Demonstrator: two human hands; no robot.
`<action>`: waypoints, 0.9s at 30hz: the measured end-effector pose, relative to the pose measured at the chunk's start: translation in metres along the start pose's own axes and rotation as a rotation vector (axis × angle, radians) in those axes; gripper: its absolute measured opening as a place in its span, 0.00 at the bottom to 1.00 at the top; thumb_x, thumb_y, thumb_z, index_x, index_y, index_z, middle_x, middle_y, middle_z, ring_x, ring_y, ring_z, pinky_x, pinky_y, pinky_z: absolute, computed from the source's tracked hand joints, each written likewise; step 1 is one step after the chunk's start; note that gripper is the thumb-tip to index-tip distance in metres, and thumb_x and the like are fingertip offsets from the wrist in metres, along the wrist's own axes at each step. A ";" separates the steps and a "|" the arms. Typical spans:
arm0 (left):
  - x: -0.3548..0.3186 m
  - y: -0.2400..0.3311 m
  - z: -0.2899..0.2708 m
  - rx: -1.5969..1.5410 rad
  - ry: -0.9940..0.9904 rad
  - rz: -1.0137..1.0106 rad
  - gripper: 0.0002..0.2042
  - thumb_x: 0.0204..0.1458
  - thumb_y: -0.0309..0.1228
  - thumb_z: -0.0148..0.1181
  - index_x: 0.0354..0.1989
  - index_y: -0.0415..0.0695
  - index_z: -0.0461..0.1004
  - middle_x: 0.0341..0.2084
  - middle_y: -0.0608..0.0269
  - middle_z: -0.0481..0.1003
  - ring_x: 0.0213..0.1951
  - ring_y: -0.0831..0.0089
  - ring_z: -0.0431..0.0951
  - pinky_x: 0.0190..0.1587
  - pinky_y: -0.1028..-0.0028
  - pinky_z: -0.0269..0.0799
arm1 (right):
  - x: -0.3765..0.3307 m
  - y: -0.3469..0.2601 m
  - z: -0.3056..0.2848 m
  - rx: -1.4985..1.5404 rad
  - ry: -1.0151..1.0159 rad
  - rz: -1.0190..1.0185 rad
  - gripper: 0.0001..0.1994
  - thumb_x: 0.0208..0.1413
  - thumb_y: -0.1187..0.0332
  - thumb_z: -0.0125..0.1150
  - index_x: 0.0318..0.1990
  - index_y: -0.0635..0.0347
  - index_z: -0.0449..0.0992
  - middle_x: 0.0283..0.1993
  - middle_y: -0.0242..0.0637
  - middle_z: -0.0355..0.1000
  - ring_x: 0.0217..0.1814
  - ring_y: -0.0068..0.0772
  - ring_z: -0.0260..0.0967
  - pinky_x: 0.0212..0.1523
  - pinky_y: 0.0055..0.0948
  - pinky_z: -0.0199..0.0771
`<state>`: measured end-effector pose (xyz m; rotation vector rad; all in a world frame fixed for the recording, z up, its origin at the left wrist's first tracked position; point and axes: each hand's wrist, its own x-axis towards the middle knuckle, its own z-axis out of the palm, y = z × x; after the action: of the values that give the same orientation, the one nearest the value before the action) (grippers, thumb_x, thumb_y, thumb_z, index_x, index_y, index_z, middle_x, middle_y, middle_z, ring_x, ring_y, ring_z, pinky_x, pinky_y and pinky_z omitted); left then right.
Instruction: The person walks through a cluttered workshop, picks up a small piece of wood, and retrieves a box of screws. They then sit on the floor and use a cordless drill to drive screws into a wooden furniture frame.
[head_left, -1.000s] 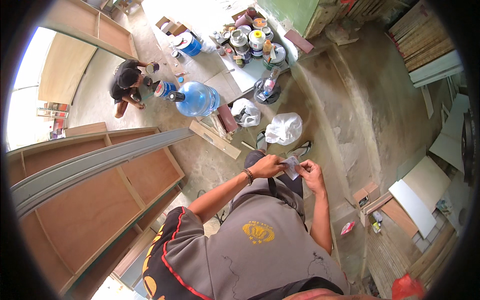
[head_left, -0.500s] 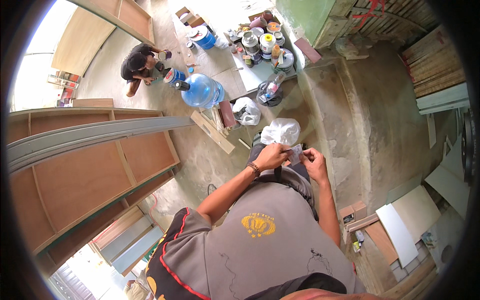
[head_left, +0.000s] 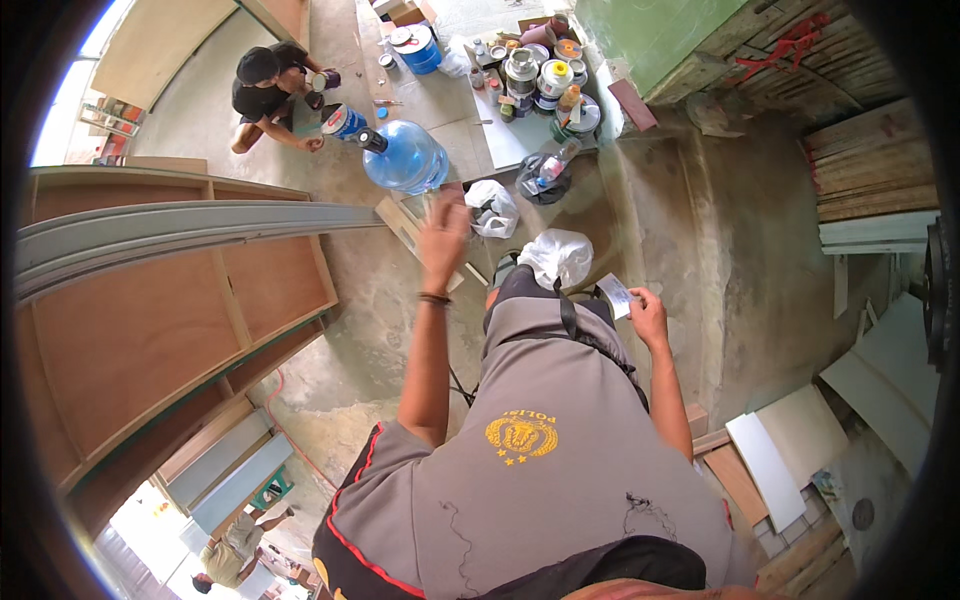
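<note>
My right hand (head_left: 648,316) pinches a small white piece of paper (head_left: 614,296) by its edge, beside my right thigh. Faint print shows on it. My left hand (head_left: 443,242) reaches forward over the floor, its fingers stretched out and somewhat blurred, with nothing seen in it. Beyond its fingertips stands a large blue water bottle (head_left: 405,158). Just ahead of my legs lies a white plastic bag (head_left: 556,257), and a second white bag (head_left: 492,210) rests to the right of my left hand.
A wooden panel frame (head_left: 130,340) and a long grey beam (head_left: 200,235) fill the left. Paint cans (head_left: 521,75) crowd a white board ahead. A person (head_left: 275,95) squats at the far left; another (head_left: 235,555) is at lower left. Boards (head_left: 765,470) lie at right.
My hands were together at the paper. The left has let go and swung forward and left; the right has drawn slightly right, keeping the paper. The squatting person's arm has shifted.
</note>
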<state>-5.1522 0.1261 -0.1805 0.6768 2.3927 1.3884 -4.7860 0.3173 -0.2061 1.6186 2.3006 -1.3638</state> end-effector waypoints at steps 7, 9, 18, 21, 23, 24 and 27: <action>0.071 -0.009 -0.240 0.383 1.261 0.056 0.39 0.54 0.42 0.59 0.62 0.26 0.46 0.58 0.34 0.51 0.62 0.44 0.51 0.64 0.48 0.46 | 0.011 0.032 0.027 -0.072 0.176 0.184 0.12 0.49 0.71 0.49 0.36 0.62 0.80 0.21 0.37 0.74 0.21 0.25 0.71 0.27 0.28 0.71; 0.087 -0.017 -0.304 0.521 1.484 0.004 0.47 0.51 0.49 0.62 0.63 0.24 0.42 0.56 0.33 0.52 0.61 0.43 0.53 0.63 0.49 0.47 | 0.012 0.042 0.037 -0.080 0.215 0.240 0.12 0.50 0.71 0.51 0.37 0.62 0.80 0.21 0.36 0.74 0.20 0.26 0.71 0.26 0.28 0.71; 0.173 -0.024 -0.387 0.316 1.510 0.279 0.60 0.40 0.60 0.67 0.63 0.23 0.38 0.58 0.33 0.49 0.61 0.42 0.52 0.63 0.49 0.51 | -0.018 0.137 0.057 -0.198 0.362 0.426 0.12 0.52 0.64 0.58 0.37 0.61 0.80 0.23 0.36 0.75 0.22 0.27 0.72 0.22 0.29 0.73; 0.176 -0.033 -0.395 0.419 1.598 0.312 0.61 0.36 0.58 0.72 0.62 0.22 0.40 0.57 0.34 0.51 0.61 0.43 0.53 0.62 0.48 0.53 | -0.039 0.114 0.051 -0.115 0.385 0.511 0.15 0.52 0.59 0.61 0.36 0.62 0.80 0.23 0.36 0.75 0.21 0.28 0.72 0.22 0.31 0.73; 0.175 -0.060 -0.413 0.721 1.592 0.343 0.62 0.33 0.57 0.74 0.62 0.22 0.41 0.57 0.35 0.52 0.61 0.43 0.53 0.62 0.48 0.54 | -0.057 0.100 0.048 -0.154 0.378 0.599 0.17 0.50 0.55 0.64 0.34 0.63 0.80 0.23 0.37 0.75 0.20 0.29 0.72 0.21 0.31 0.73; 0.177 -0.063 -0.416 0.783 1.571 0.343 0.62 0.32 0.56 0.75 0.62 0.21 0.42 0.57 0.35 0.52 0.61 0.43 0.53 0.62 0.48 0.54 | -0.064 0.092 0.048 -0.167 0.376 0.644 0.19 0.50 0.54 0.65 0.32 0.64 0.80 0.23 0.38 0.75 0.20 0.30 0.72 0.21 0.31 0.73; 0.177 -0.069 -0.416 0.929 1.528 0.362 0.61 0.30 0.56 0.77 0.61 0.22 0.44 0.57 0.35 0.53 0.61 0.43 0.54 0.61 0.47 0.54 | -0.090 0.073 0.056 -0.201 0.319 0.766 0.21 0.48 0.50 0.66 0.27 0.64 0.80 0.22 0.41 0.74 0.20 0.32 0.72 0.21 0.32 0.73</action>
<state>-5.5149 -0.1139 -0.0388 0.0809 4.4340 0.8098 -4.7126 0.2194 -0.2456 2.3898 1.5364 -0.7142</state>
